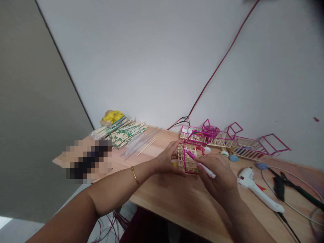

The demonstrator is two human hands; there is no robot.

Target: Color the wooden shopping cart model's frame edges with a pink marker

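the right hand (219,173) sat nearest, fingers curled narrow around a pink-tipped white marker (199,164), whose tip pointed up-left onto the stick frame (189,158). just beside it, the left hand (167,158), with a gold bangle (135,175) on its wrist, gripped the left side of that frame, thumb under and fingers bent over its top edge. the frame, a small box of pale sticks with pink edges, stood on the wooden table (177,195) between the two hands. to the right lay a white glue gun (255,189) and black pliers (280,185), apart from the hands. further back, a long row of pink-edged stick structures (235,140) ran along the wall, with small blue lids (234,158) near it. at the far left of the table lay a heap of wrapped chopsticks (121,131) with a yellow packet (112,117) behind it. a red wire (222,60) climbed the white wall.
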